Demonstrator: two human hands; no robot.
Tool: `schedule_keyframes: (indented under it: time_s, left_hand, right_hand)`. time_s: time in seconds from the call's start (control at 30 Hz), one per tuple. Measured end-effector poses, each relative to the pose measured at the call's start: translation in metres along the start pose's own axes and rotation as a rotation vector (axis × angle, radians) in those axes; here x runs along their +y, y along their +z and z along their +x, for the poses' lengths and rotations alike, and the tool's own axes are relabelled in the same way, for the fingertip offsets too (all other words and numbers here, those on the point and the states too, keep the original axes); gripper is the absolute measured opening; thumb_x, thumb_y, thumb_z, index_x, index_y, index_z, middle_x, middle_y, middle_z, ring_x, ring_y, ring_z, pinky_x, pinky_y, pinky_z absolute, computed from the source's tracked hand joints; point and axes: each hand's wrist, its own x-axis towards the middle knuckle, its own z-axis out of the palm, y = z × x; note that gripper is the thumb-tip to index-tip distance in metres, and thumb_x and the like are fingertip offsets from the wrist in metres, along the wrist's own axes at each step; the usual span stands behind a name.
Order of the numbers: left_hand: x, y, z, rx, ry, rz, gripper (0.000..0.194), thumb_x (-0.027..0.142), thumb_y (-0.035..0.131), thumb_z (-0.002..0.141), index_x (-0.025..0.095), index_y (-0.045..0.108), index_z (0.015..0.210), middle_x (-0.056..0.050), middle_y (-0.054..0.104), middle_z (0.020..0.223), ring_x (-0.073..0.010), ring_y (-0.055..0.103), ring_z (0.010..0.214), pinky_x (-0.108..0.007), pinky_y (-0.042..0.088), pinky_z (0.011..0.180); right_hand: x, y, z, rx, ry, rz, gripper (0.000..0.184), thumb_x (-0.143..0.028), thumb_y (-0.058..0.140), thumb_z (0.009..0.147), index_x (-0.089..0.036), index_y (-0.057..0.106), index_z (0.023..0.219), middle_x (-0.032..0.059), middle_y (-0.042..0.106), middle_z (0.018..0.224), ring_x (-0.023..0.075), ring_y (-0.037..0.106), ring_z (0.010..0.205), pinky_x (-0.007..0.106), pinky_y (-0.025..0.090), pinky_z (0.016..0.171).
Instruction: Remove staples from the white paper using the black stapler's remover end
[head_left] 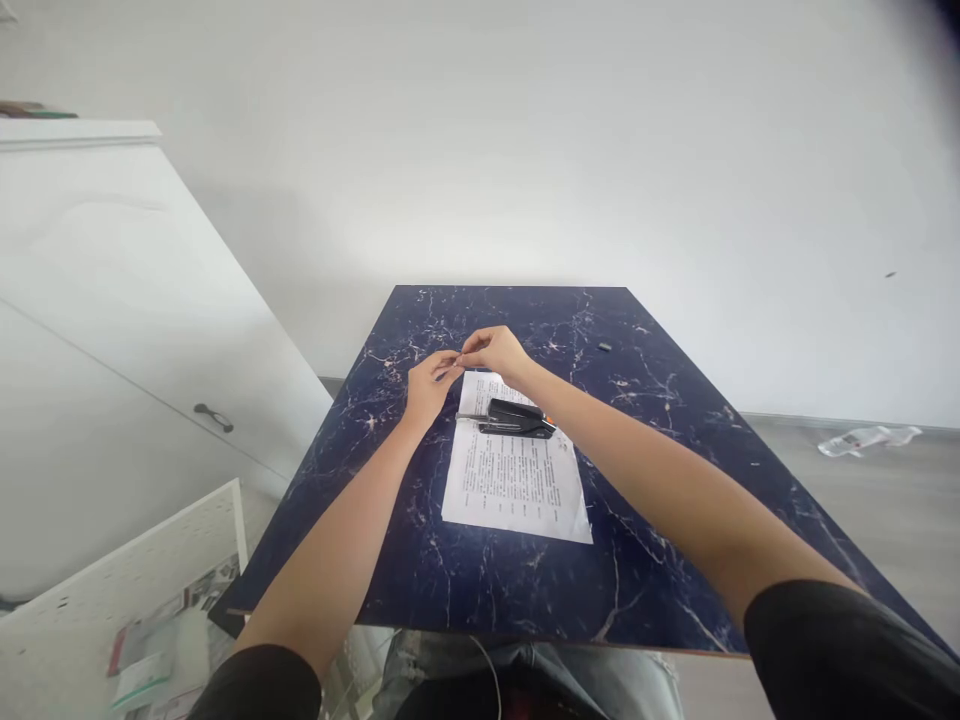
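Observation:
My left hand and my right hand meet above the far end of a printed paper sheet on a dark blue marbled table. Both hands pinch a small thin item between their fingertips; it is too small to name. A black stapler lies open on the upper part of the sheet, just below my right wrist, with its metal rail sticking out to the left.
A small dark bit lies on the table at the far right. A white cabinet with a dark handle stands at the left. A white board with papers lies on the floor at the lower left. Crumpled plastic lies on the floor at right.

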Motion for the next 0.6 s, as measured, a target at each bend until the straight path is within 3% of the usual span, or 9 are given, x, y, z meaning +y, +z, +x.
schedule_keyframes:
  time_s: [0.17,0.37,0.47,0.6]
  left_hand:
    - [0.013,-0.001,-0.008,-0.15,-0.005,0.146,0.028,0.032,0.078,0.083,0.018,0.078,0.107,-0.007,0.08,0.087,-0.0239,0.077,0.082,-0.037,0.062,0.081]
    - [0.039,0.001,-0.011,-0.209,0.039,0.196,0.019,0.033,0.074,0.085,0.018,0.081,0.096,-0.008,0.082,0.091,-0.0259,0.078,0.084,-0.037,0.063,0.08]
    - [0.051,0.003,-0.009,-0.199,0.087,0.236,0.016,0.032,0.073,0.087,0.02,0.08,0.094,-0.006,0.081,0.088,-0.0245,0.078,0.083,-0.037,0.063,0.082]
    - [0.06,-0.009,-0.017,-0.269,0.067,0.268,0.015,0.034,0.077,0.085,0.022,0.079,0.093,-0.006,0.08,0.088,-0.0244,0.078,0.083,-0.04,0.064,0.085]
  right_hand:
    - [0.006,-0.003,-0.036,0.125,-0.017,-0.078,0.01,-0.025,0.084,0.062,-0.02,0.078,0.069,-0.0002,0.074,0.071,0.0161,0.064,0.07,0.026,0.048,0.065]
    - [-0.001,-0.016,-0.054,0.018,-0.052,-0.136,0.009,-0.029,0.081,0.072,-0.021,0.08,0.075,0.0023,0.079,0.082,0.0203,0.072,0.08,0.029,0.055,0.074]
    - [-0.008,-0.027,-0.066,-0.029,-0.139,-0.155,0.012,-0.029,0.078,0.079,-0.022,0.081,0.088,0.0036,0.08,0.095,0.0223,0.075,0.093,0.032,0.059,0.086]
    - [-0.008,-0.05,-0.106,0.032,-0.275,-0.268,0.023,-0.036,0.072,0.089,-0.023,0.077,0.107,0.0077,0.078,0.111,0.0237,0.074,0.106,0.038,0.058,0.098]
